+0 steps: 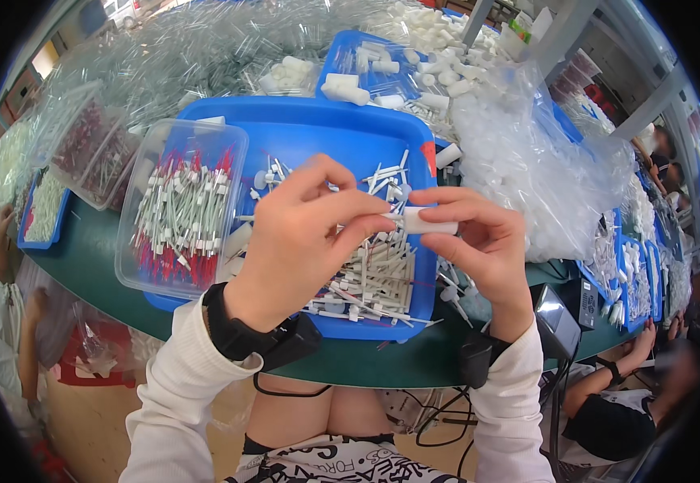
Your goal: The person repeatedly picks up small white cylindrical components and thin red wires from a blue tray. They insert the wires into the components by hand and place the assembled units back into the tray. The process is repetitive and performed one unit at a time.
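Observation:
Over the blue tray (310,121), my right hand (483,241) grips a short white plastic cylinder (430,221) lying sideways between thumb and fingers. My left hand (302,217) is closed in a pinch on a thin white stick (396,216), whose end meets the cylinder's left side. Whether the stick goes inside I cannot tell. Below both hands, a loose heap of thin white sticks (370,282), some with small square collars, covers the tray's lower part. To the left, a clear plastic box (241,145) holds many white sticks with red bristle-like tips (181,209).
Clear tubes (205,48) are piled at the back, beside a smaller blue tray (338,52) with white cylinders. A clear bag of white parts (519,161) stands right. A dark device (559,318) sits at the green table's (366,366) front right. Other people work on both sides.

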{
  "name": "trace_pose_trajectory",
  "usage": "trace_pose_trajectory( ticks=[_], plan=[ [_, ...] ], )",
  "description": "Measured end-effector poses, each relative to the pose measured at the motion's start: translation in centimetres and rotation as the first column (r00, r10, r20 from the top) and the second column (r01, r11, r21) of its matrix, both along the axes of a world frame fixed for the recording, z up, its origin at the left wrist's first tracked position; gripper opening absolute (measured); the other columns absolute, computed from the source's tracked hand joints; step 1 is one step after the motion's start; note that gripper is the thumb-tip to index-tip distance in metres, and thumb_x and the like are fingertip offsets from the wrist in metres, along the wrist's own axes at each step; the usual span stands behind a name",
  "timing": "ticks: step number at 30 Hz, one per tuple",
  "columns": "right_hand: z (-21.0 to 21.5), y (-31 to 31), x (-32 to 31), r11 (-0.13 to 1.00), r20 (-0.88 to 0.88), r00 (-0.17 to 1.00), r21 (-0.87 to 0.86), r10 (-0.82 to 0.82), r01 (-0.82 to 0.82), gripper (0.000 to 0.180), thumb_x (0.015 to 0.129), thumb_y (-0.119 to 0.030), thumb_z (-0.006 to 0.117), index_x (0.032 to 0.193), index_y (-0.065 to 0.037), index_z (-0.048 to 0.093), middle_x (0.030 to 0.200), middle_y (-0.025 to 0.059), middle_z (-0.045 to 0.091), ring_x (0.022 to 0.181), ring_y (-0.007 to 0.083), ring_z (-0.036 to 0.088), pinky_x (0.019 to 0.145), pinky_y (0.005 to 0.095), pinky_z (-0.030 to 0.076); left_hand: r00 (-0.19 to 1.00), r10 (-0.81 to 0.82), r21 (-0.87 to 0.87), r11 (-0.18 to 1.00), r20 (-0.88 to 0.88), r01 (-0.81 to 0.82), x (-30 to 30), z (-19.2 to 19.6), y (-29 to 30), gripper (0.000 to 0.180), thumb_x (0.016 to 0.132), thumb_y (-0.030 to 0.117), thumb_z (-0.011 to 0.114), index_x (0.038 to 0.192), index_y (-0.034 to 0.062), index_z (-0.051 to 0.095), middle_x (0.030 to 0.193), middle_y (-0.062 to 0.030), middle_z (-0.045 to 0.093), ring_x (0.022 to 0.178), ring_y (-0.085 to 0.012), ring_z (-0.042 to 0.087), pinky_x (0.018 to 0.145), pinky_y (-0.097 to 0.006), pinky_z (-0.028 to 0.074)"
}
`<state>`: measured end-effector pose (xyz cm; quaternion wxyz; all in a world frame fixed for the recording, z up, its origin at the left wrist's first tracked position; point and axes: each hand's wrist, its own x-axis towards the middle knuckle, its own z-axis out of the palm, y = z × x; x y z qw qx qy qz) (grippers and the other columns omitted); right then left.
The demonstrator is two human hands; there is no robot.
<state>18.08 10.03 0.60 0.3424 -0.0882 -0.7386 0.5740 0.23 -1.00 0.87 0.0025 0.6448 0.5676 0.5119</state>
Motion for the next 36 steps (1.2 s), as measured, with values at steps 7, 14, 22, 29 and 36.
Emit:
trace_pose_trajectory(
  ticks=[7, 14, 22, 29, 36],
  plan=[
    [1.1, -1.0, -0.6, 0.975, -0.078, 0.974, -0.068, -0.214, 0.209, 0.03, 0.075, 0.009, 0.06, 0.105, 0.006, 0.056, 0.106, 0.0143, 0.059, 0.099, 0.0197, 0.057, 0.086, 0.0307, 0.046, 0.748, -0.194, -0.004, 0.967, 0.634, 0.254, 0.4, -0.1, 0.2, 0.026, 0.074, -0.01, 0.059, 0.098, -0.0017, 0.062, 0.097, -0.0104, 0.059, 0.087, -0.0149, 0.058, 0.074, -0.024, 0.049],
    [0.1, 0.0, -0.1, 0.938, -0.076, 0.972, 0.255, -0.223, 0.235, 0.027, 0.074, 0.008, 0.062, 0.1, 0.004, 0.059, 0.099, 0.0132, 0.062, 0.091, 0.0176, 0.06, 0.078, 0.0275, 0.049, 0.859, -0.173, 0.039, 0.983, 0.482, 0.177, -0.1, -0.8, 0.6, 0.022, 0.07, -0.005, 0.065, 0.092, 0.0014, 0.065, 0.1, -0.0118, 0.062, 0.085, -0.0173, 0.061, 0.074, -0.027, 0.051],
    [0.6, -0.7, 0.3, 0.98, 0.123, 0.984, -0.139, -0.127, 0.144, 0.018, 0.083, -0.003, 0.056, 0.097, 0.009, 0.056, 0.084, 0.0143, 0.062, 0.068, 0.0154, 0.062, 0.058, 0.0239, 0.05, 0.924, -0.214, 0.109, 0.976, 0.317, 0.188, -0.6, -0.8, 0.3, 0.026, 0.068, -0.016, 0.062, 0.091, -0.0028, 0.061, 0.097, -0.0117, 0.057, 0.09, -0.0173, 0.057, 0.076, -0.028, 0.051],
    [0.4, -1.3, -0.3, 0.982, 0.03, 0.99, -0.129, -0.139, 0.141, 0.017, 0.081, -0.003, 0.06, 0.097, 0.003, 0.057, 0.089, 0.0104, 0.062, 0.077, 0.0122, 0.061, 0.066, 0.0222, 0.048, 0.88, -0.146, -0.006, 0.986, 0.453, 0.167, 0.0, -0.3, 0.1, 0.026, 0.07, -0.014, 0.062, 0.093, -0.0033, 0.059, 0.1, -0.013, 0.057, 0.092, -0.017, 0.057, 0.076, -0.028, 0.052],
    [-0.3, -0.4, -0.8, 0.956, -0.063, 0.978, 0.207, -0.2, 0.208, 0.027, 0.076, 0.005, 0.062, 0.102, 0.003, 0.057, 0.098, 0.0123, 0.061, 0.087, 0.0164, 0.061, 0.077, 0.0266, 0.048, 0.69, -0.306, 0.132, 0.947, 0.656, 0.293, 0.0, -0.8, 0.5, 0.022, 0.071, -0.012, 0.061, 0.091, -0.0026, 0.061, 0.102, -0.0135, 0.055, 0.091, -0.02, 0.058, 0.075, -0.03, 0.054]
  ],
)
